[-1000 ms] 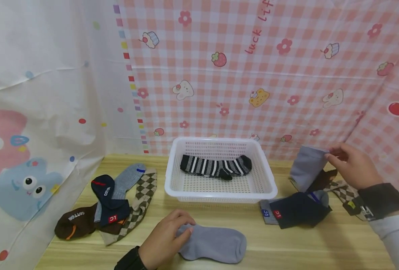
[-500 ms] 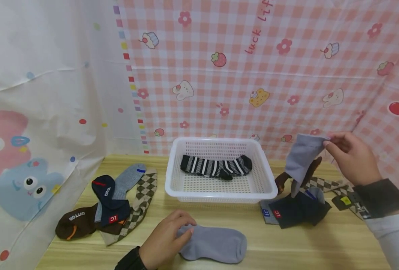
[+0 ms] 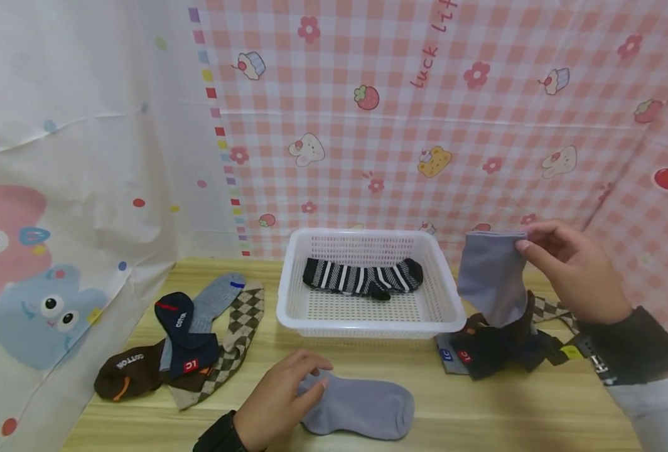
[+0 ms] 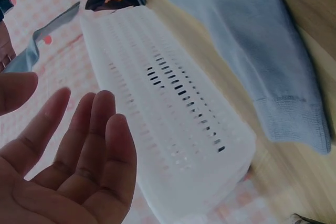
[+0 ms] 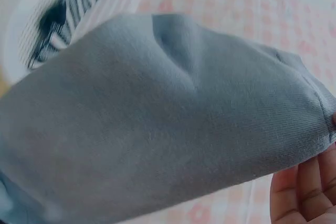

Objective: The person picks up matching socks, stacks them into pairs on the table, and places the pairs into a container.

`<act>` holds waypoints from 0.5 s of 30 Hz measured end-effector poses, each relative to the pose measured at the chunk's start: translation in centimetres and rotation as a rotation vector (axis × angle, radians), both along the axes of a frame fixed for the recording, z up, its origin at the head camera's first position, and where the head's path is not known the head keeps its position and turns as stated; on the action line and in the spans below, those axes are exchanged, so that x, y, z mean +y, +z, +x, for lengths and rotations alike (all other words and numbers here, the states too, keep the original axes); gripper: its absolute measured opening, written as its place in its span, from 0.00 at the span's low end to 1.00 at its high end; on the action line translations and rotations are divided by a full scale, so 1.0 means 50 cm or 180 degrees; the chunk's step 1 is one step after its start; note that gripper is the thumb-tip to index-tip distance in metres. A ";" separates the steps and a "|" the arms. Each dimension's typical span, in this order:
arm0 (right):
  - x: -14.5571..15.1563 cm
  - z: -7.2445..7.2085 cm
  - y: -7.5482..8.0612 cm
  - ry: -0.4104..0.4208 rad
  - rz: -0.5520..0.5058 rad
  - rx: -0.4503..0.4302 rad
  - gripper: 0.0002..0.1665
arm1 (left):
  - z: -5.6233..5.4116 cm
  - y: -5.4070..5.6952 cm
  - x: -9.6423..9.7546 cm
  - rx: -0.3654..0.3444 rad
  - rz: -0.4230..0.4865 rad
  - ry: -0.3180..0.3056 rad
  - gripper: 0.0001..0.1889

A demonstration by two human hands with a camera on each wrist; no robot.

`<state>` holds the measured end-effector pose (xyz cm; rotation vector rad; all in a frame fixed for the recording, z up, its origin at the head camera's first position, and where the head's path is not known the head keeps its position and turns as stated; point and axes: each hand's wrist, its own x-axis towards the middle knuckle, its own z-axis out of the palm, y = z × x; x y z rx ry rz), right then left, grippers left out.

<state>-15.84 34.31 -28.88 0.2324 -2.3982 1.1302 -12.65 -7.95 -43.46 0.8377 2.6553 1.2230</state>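
My right hand [image 3: 577,270] pinches the cuff of a plain grey sock [image 3: 492,276], which hangs down over the right-hand pile just right of the basket. In the right wrist view this sock [image 5: 157,119] fills most of the picture, its cuff between my fingers at the right edge. A second plain grey sock [image 3: 362,408] lies flat on the table in front of the basket. My left hand [image 3: 280,395] hovers at that sock's left end. The left wrist view shows the fingers of this left hand [image 4: 79,171] relaxed and apart, holding nothing.
A white perforated basket [image 3: 368,327] holds black-and-white striped socks [image 3: 345,279]. Left on the wooden table [image 3: 452,414] is a pile with a navy sock [image 3: 193,351], a brown sock [image 3: 127,373] and a checkered sock [image 3: 243,314]. A navy sock [image 3: 481,355] lies in the right pile.
My right hand has lifted the grey sock from the right pile and moved left with it toward the basket. A brown sock beneath it has shifted left. The left hand stays in place.
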 end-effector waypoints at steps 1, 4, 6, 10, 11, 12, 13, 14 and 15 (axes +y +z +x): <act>-0.013 0.003 0.001 0.0089 0.0000 0.0004 0.09 | 0.001 0.002 0.001 0.0000 0.0025 0.0014 0.14; -0.053 0.016 -0.001 0.0311 0.0009 0.0015 0.09 | 0.004 0.007 0.005 0.0016 0.0162 0.0045 0.17; -0.082 0.027 -0.005 0.0489 0.0000 0.0025 0.09 | 0.006 0.012 0.010 0.0072 0.0302 0.0069 0.20; -0.145 0.049 -0.024 0.0997 -0.0158 -0.0024 0.09 | 0.013 0.030 0.022 0.0117 0.0619 0.0166 0.27; -0.160 0.053 -0.031 0.1168 -0.0242 -0.0055 0.09 | 0.016 0.035 0.026 0.0122 0.0704 0.0183 0.28; -0.175 0.058 -0.039 0.1303 -0.0280 -0.0085 0.10 | 0.018 0.041 0.028 0.0117 0.0783 0.0182 0.29; -0.190 0.063 -0.048 0.1428 -0.0320 -0.0130 0.10 | 0.021 0.046 0.030 0.0108 0.0859 0.0164 0.30; -0.203 0.067 -0.057 0.1518 -0.0336 -0.0149 0.10 | 0.024 0.051 0.032 0.0101 0.0930 0.0133 0.30; -0.217 0.071 -0.065 0.1556 -0.0341 -0.0158 0.11 | 0.027 0.055 0.033 0.0108 0.0979 0.0093 0.30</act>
